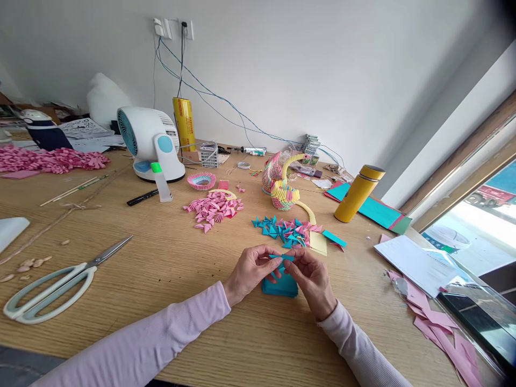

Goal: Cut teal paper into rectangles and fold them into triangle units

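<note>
My left hand (250, 271) and my right hand (310, 277) meet over the wooden table (169, 258), both pinching a small teal paper strip (282, 258) between fingertips. Directly beneath them lies a stack of teal paper slips (280, 286). Just beyond is a heap of folded teal and pink paper triangles (284, 230) with a yellow slip (317, 243) beside it. A pile of pink folded triangles (213, 208) sits further left. A partly built paper swan (282, 185) of pink, yellow and green pieces stands behind.
Large scissors (52, 285) lie at the left. A white desk fan (147, 142), black pen (142, 197) and small pink paper bowl (201, 180) are further back. A yellow bottle (358, 193), white papers (415, 263) and pink scraps (439, 322) are on the right.
</note>
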A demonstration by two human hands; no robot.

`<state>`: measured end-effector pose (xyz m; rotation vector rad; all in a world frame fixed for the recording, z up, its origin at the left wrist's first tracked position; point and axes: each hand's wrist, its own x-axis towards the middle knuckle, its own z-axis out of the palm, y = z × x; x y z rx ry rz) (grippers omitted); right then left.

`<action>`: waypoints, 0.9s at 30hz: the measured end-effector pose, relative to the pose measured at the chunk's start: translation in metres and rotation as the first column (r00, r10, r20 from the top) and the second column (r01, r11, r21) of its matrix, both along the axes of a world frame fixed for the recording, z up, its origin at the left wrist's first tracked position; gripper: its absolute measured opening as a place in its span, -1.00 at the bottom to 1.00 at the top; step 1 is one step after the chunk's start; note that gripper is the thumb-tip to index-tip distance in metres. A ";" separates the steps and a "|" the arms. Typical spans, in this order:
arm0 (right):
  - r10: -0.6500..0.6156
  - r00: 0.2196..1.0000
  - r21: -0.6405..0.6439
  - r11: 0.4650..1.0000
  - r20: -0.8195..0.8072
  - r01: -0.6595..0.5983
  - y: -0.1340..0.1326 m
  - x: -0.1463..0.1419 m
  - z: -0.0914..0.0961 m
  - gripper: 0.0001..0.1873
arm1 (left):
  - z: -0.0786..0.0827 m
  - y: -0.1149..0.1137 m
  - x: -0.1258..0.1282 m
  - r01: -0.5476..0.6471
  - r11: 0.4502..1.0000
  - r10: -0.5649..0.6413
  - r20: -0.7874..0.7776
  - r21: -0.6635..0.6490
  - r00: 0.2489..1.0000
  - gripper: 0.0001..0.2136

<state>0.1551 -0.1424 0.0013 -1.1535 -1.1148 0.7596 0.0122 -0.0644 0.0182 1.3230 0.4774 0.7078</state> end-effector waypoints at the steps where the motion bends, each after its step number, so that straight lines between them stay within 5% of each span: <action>1: 0.007 1.000 -0.007 1.000 -0.024 -0.008 0.000 -0.001 0.002 -0.86 | 0.000 0.000 0.000 0.007 1.000 -0.007 0.001 0.003 1.000 -0.71; 6: -0.018 0.999 -0.050 0.999 -0.041 0.016 -0.002 -0.002 0.007 -0.86 | 0.001 0.001 -0.002 0.029 1.000 -0.029 -0.004 -0.011 1.000 -0.74; 15: -0.093 0.934 0.049 0.995 0.345 0.081 -0.006 -0.001 0.005 -0.88 | 0.003 0.001 -0.002 0.106 0.989 -0.114 -0.073 -0.103 0.991 -0.69; 27: -0.039 0.998 -0.116 0.992 0.043 0.044 -0.001 0.003 0.006 -0.65 | 0.001 0.001 -0.002 0.088 0.994 -0.084 -0.051 0.069 0.995 -0.67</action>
